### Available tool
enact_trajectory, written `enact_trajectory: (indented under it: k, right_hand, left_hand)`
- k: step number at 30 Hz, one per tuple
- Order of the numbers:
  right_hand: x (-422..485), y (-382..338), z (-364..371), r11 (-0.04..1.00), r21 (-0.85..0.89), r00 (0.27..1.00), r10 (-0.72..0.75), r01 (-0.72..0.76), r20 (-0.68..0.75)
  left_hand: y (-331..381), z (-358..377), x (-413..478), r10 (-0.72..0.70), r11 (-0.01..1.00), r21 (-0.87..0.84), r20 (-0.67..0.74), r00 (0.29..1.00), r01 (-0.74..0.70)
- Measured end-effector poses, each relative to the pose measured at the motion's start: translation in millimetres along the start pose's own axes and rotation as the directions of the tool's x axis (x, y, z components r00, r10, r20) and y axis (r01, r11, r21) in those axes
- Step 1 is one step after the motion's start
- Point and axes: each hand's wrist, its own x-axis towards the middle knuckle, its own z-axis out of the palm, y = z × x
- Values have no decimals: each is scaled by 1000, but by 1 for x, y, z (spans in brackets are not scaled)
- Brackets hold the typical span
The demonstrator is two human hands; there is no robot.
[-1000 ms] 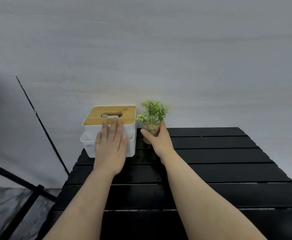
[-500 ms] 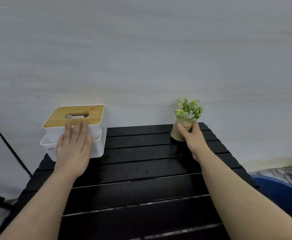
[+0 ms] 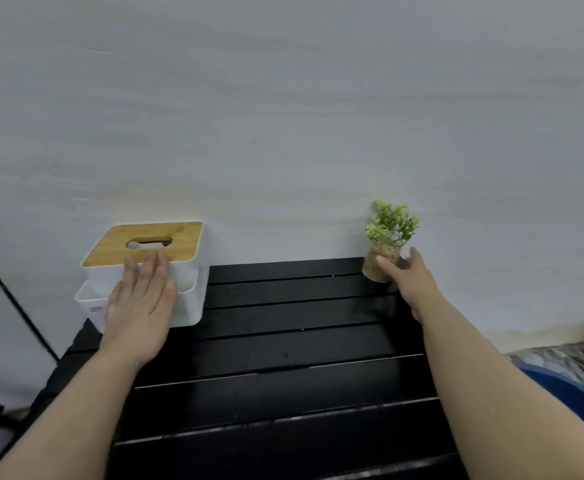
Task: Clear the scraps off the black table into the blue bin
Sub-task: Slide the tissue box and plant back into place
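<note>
The black slatted table (image 3: 283,358) fills the lower middle of the view, and I see no scraps on it. My left hand (image 3: 141,303) lies flat, fingers together, against the front of a white tissue box with a wooden lid (image 3: 145,244) at the table's far left corner. My right hand (image 3: 410,282) is at a small green plant in a cork-coloured pot (image 3: 377,268), which stands upright at the far right corner. The thumb touches the pot's front, and the fingers are spread just right of it with a gap. The blue bin (image 3: 571,393) shows partly at the lower right, beside the table.
A pale wall rises right behind the table's far edge. A black metal frame (image 3: 13,306) slants at the left. Patterned floor (image 3: 560,362) shows past the bin at the right.
The plant went right along the far edge to the corner, and my right hand's fingers loosened from the pot. The tissue box stayed under my left hand at the left corner.
</note>
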Motion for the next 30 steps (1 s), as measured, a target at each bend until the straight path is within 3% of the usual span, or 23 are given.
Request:
enact_trajectory:
  k: [3,5,7,11,16,18,23,30]
  right_hand:
    - [-55,-5,14,998,68,995,-12,19,-100]
    - [-93,-15,35,993,69,994,-86,91,-69]
    - [-121,-36,70,975,127,978,-192,182,79]
    - [-149,-85,160,947,194,852,-314,254,419]
    - [-152,-118,227,964,161,794,-264,210,548]
    - [-151,-120,228,967,177,790,-252,183,558]
    - [-152,-112,188,953,286,825,-236,95,514]
    - [-120,-80,91,951,307,892,-175,43,416]
  left_hand:
    - [5,-21,-4,-5,959,-283,35,999,15]
    - [0,-35,-10,9,932,-363,-15,1000,-14]
    - [-13,-44,-14,-13,947,-321,-73,997,-11]
    - [-48,-50,-9,-188,911,-388,-89,978,140]
    - [-56,-50,-1,-199,756,-628,50,979,186]
    - [-56,-48,0,-175,686,-696,126,976,213]
    - [-43,-33,-3,-136,617,-742,226,964,261]
    - [60,4,-5,47,586,-792,248,968,175]
